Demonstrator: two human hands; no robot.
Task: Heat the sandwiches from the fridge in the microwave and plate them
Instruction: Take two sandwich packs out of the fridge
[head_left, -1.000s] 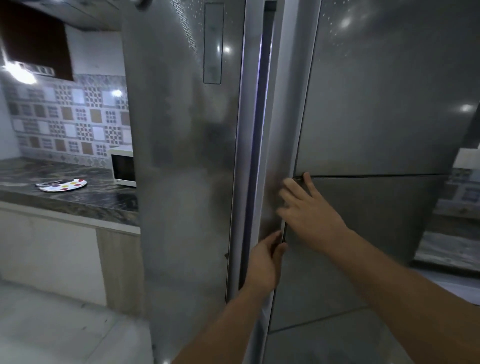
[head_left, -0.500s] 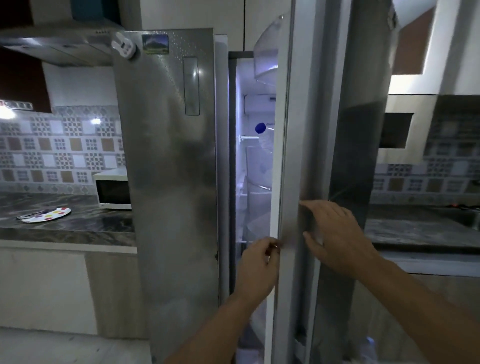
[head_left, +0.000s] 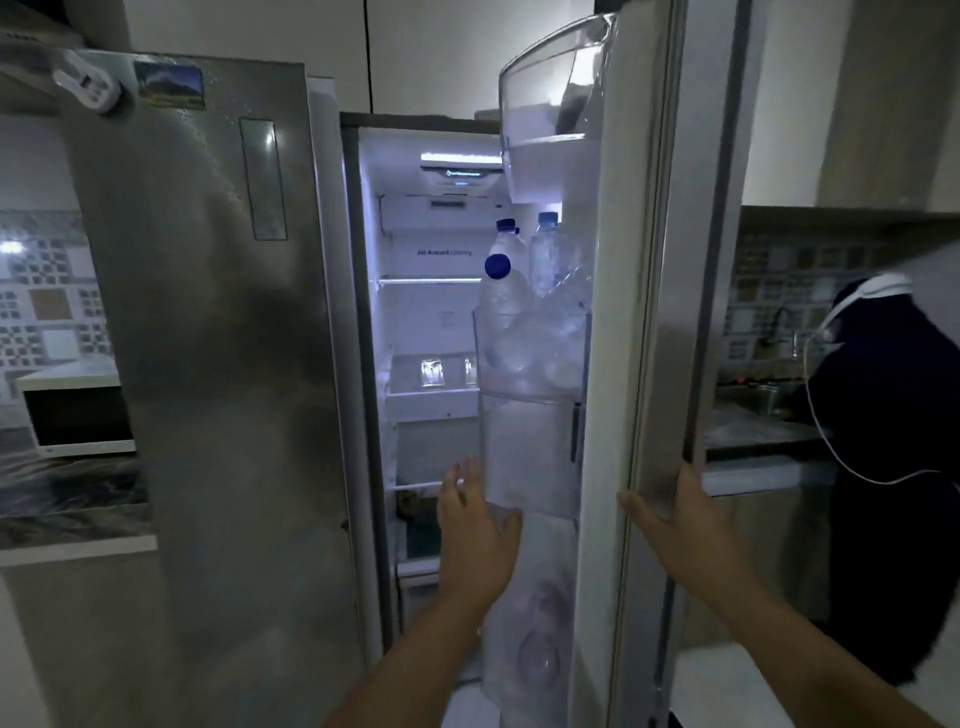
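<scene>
Steel fridge (head_left: 218, 364), right door (head_left: 654, 312) swung open, interior lit.

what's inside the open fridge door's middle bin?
Clear water bottles with blue caps stand in the door bin. Their lower parts blur behind its frosted wall, so the count is unclear. No sandwiches show.

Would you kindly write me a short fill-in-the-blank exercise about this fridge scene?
1. The right hand grips the edge of the open steel fridge ____.
2. The clear plastic water bottles in the door shelf have ____ caps.
3. The white microwave stands on the counter to the ____ of the fridge.
4. The left hand reaches forward holding ____.

Answers: door; blue; left; nothing
</scene>
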